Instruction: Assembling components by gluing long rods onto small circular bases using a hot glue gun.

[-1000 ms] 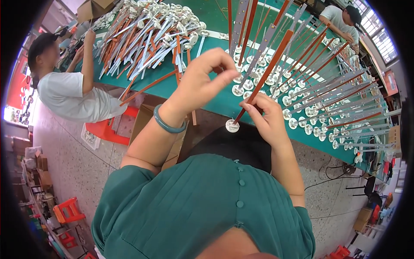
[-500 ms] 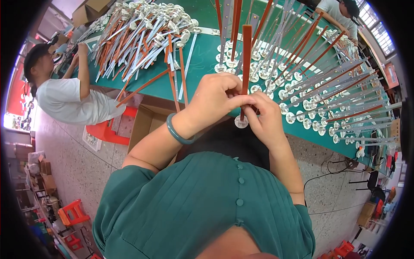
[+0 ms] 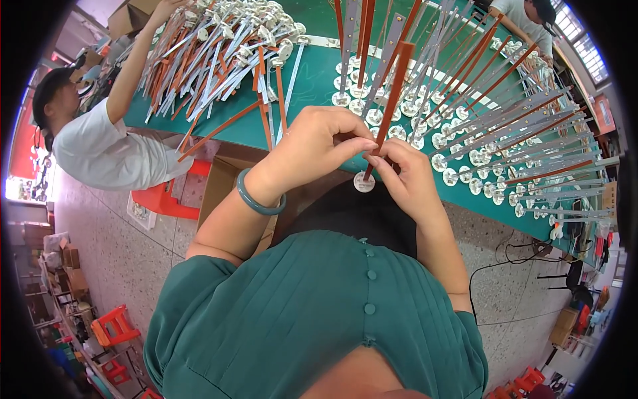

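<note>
Between my hands, in front of my body, is a long narrow orange-brown strip (image 3: 397, 83) with a round white base (image 3: 363, 181) at its lower end. My left hand (image 3: 325, 141), with a grey-green bangle (image 3: 258, 199) at its wrist, pinches the strip above the base. On its other side my right hand (image 3: 407, 174) closes thumb and fingers on the same strip. The strip leans to the right at its top. What the fingertips do behind the strip is partly hidden.
Many similar strips stand on white bases on the green table (image 3: 306, 80) at right. A heap of strips (image 3: 212, 53) lies at left. A co-worker (image 3: 109, 149) sits left by a red stool (image 3: 169, 199); another person (image 3: 525, 26) is at far right. A cardboard box (image 3: 222, 183) stands below the table edge.
The strip has tilted, its top moving right and its base slightly left. My hands remain on it, shifted a little. The co-worker at left has stretched an arm up over the heap.
</note>
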The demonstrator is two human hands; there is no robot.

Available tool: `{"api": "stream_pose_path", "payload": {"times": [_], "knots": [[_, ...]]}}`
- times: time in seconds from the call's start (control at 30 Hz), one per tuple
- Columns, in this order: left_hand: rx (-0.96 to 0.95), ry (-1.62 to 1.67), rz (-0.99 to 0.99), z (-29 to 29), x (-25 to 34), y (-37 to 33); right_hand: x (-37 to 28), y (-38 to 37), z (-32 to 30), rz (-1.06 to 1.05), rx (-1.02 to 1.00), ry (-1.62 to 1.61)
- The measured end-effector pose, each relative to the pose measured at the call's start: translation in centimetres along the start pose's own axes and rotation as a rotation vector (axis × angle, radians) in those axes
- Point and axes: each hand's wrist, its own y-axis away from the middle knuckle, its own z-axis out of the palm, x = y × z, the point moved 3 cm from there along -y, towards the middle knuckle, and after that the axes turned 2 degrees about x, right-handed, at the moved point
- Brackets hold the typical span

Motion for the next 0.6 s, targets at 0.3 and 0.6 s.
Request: {"api": "stream_pose_path", "payload": {"times": [0.3, 0.6], "knots": [[0.091, 0.589, -0.046, -1.2, -2.0, 0.0, 1.4, 0.9, 0.7, 0.317, -0.174, -0.541], [1.021, 0.730, 0.323, -29.6, -5.8, 15.8, 2.2, 1.0, -0.1, 0.256, -0.244, -0.755]]}}
